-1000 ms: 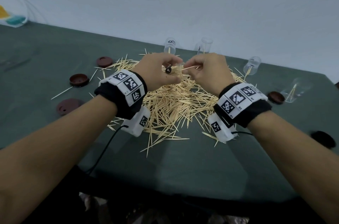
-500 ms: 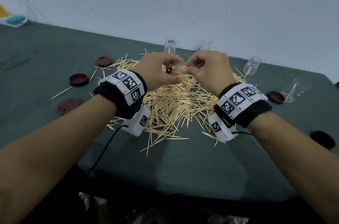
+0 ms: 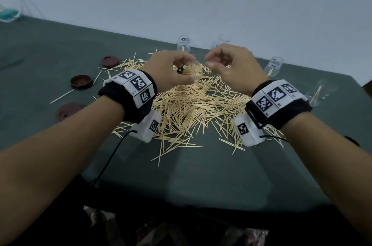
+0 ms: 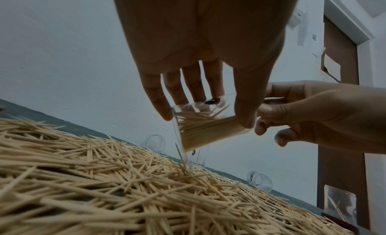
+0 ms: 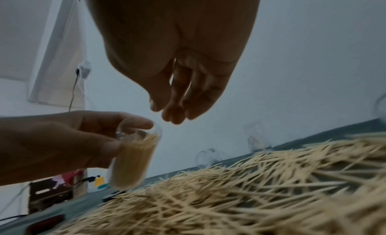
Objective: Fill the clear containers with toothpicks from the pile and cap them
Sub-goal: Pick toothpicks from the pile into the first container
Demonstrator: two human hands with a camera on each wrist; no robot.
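The pile (image 3: 193, 104) of toothpicks lay nearest on the table (image 3: 201, 175). Above it the left hand (image 3: 169, 72) gripped a tilted, part-filled container (image 4: 206, 127), thumb and fingers round its wall. It was probably light, slick and rigid, best held mid-wall. The right hand (image 3: 231, 66) hung by its mouth, fingertips bunched, apparently empty. Caps (image 3: 81, 82) lay to the left.

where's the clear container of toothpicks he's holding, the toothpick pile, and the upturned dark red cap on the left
clear plastic container packed with toothpicks (image 4: 206, 131), left wrist view: its toothpick-filled side wall.
loose pile of pale wooden toothpicks (image 3: 193, 104), head view: middle of the heap.
upturned dark red round cap (image 3: 81, 82), head view: its hollow inside.
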